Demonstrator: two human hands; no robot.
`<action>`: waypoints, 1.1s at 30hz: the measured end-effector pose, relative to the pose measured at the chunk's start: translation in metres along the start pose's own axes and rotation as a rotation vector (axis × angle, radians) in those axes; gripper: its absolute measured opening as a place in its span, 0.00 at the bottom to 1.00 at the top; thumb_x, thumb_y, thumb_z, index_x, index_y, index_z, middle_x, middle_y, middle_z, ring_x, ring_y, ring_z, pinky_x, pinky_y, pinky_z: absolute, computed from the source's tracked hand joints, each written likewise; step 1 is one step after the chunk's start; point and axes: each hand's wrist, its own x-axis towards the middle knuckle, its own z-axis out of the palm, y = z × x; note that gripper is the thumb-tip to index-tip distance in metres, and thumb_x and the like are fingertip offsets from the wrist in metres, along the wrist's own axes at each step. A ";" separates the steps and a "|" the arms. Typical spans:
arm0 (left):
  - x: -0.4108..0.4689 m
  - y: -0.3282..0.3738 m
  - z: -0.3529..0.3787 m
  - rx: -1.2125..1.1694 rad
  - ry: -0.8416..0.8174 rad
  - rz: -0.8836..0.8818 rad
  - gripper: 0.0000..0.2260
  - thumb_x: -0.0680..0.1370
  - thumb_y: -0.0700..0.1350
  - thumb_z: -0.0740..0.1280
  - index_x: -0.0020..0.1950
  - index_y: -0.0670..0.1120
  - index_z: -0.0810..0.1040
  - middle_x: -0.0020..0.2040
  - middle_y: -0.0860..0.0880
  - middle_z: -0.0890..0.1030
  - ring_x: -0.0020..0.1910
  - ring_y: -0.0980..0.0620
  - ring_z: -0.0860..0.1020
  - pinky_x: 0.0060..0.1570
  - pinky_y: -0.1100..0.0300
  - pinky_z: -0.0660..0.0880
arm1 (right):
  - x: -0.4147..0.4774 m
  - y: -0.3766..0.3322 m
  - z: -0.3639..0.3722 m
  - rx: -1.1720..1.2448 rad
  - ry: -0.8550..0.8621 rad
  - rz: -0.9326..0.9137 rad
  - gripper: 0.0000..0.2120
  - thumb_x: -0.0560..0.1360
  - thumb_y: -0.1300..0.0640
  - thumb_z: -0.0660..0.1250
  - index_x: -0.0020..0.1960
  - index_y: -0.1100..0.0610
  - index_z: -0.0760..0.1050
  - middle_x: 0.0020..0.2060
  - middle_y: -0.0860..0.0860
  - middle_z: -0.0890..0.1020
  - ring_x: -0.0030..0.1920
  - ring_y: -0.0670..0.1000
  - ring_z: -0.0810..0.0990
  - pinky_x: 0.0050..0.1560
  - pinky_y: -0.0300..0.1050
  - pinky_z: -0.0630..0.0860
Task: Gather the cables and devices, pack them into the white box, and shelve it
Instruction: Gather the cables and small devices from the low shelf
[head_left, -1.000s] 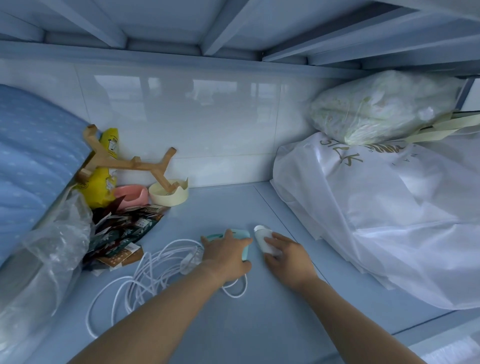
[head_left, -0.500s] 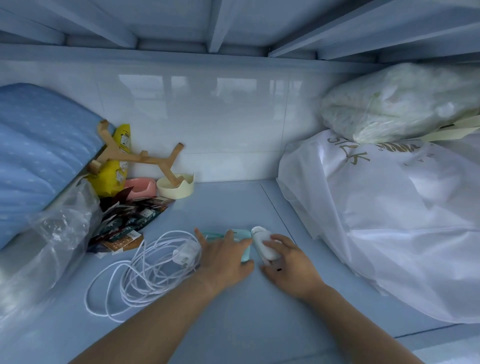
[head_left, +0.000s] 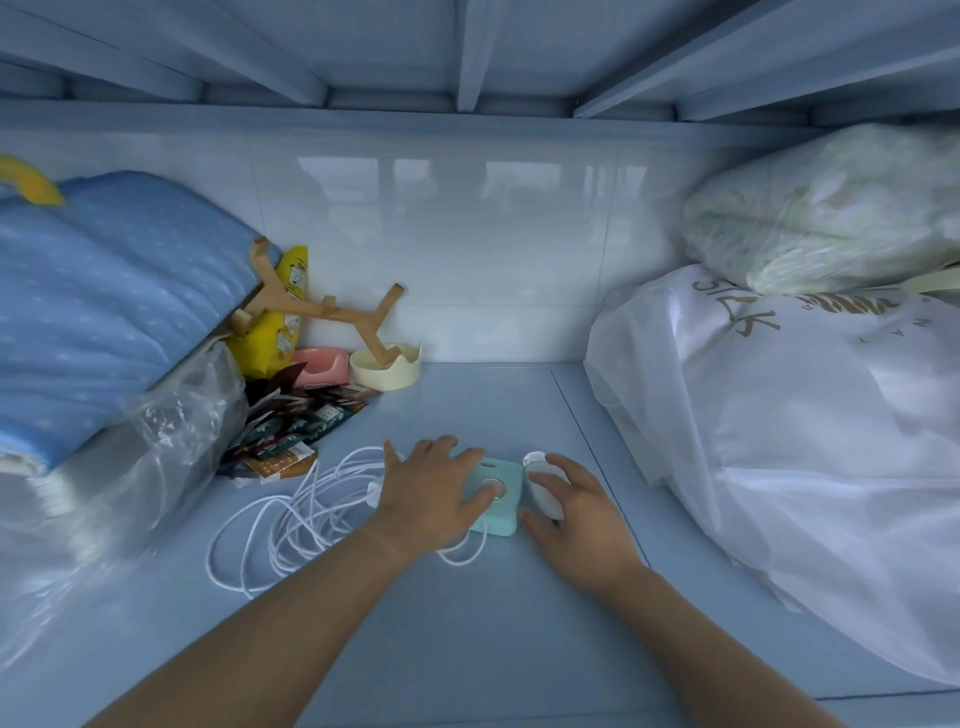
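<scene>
Cool, dim bluish light; window glare on the glossy back wall (head_left: 467, 249); wide-angle bending and blur toward edges.

The shelf (head_left: 467, 639) is pale blue; the square device (head_left: 498, 493) mint green; the cables (head_left: 291, 525) white. The quilt (head_left: 114, 301) is blue with pale dots; the bowl (head_left: 387, 371) cream.

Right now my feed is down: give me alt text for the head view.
Two bare hands rest on a blue shelf: the left hand flat on a teal device, the right hand over a small white device. Tangled white cables lie left of them; bedding and bags crowd both sides.
</scene>
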 end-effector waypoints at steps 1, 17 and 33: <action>0.000 -0.008 -0.002 -0.005 -0.010 0.003 0.23 0.75 0.65 0.54 0.68 0.58 0.64 0.70 0.51 0.65 0.69 0.49 0.63 0.67 0.38 0.53 | 0.003 -0.005 0.001 -0.001 0.002 -0.017 0.20 0.72 0.48 0.66 0.62 0.52 0.73 0.67 0.48 0.68 0.67 0.50 0.68 0.64 0.41 0.66; -0.015 -0.082 -0.013 -0.101 -0.348 0.244 0.38 0.70 0.50 0.67 0.74 0.59 0.51 0.76 0.49 0.52 0.74 0.47 0.51 0.66 0.44 0.64 | 0.019 -0.061 0.045 -0.078 -0.130 -0.002 0.23 0.67 0.52 0.68 0.62 0.50 0.73 0.67 0.49 0.71 0.67 0.48 0.68 0.64 0.38 0.63; -0.004 -0.067 -0.010 -0.132 -0.092 0.224 0.28 0.74 0.35 0.62 0.71 0.53 0.61 0.72 0.49 0.59 0.69 0.47 0.59 0.55 0.51 0.73 | -0.012 -0.063 0.013 0.031 -0.004 0.117 0.22 0.67 0.51 0.74 0.59 0.54 0.76 0.63 0.48 0.74 0.64 0.46 0.71 0.63 0.31 0.61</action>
